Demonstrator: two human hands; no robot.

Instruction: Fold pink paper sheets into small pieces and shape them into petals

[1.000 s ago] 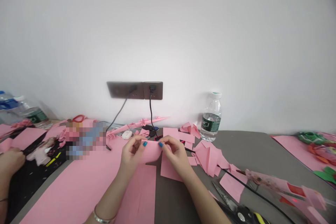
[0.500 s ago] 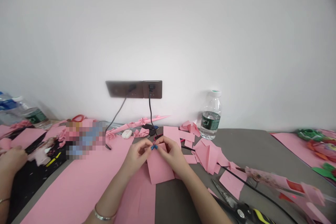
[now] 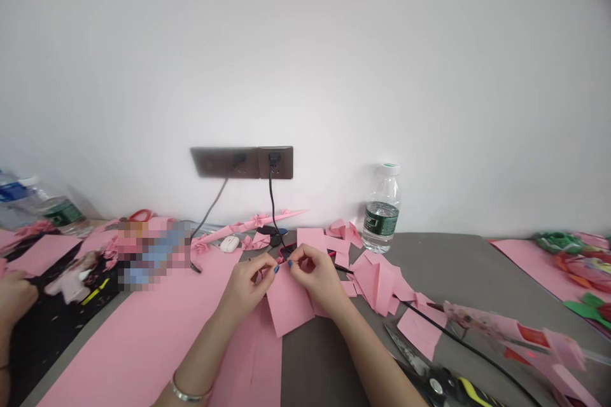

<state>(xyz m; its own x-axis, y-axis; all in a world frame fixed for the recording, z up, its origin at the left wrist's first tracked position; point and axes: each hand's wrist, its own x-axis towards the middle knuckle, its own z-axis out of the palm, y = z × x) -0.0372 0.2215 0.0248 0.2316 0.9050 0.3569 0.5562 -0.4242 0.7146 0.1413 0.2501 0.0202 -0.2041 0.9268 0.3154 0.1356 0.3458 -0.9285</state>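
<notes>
My left hand (image 3: 251, 281) is closed in a pinch, thumb against fingertips, just above the upper left part of a pink paper square (image 3: 289, 308). Close beside it, my right hand (image 3: 312, 276) pinches too, a small gap separating the two thumbs with blue nails. A tiny pink bit shows between the fingertips, too small to make out. The square lies tilted below both hands, partly over a large pink sheet (image 3: 157, 337). Right of my right hand is a pile of folded pink paper (image 3: 377, 283).
Scissors (image 3: 432, 381) lie open at the front right, near a pink-wrapped glue gun (image 3: 529, 337) with a black cord. A water bottle (image 3: 380, 210) stands by the wall. A white mouse (image 3: 230, 243) sits behind my left hand. At far left is another person's hand (image 3: 16, 299).
My two hands' fingertips have drawn slightly apart, after almost touching. The other person's hand at the far left has shifted left.
</notes>
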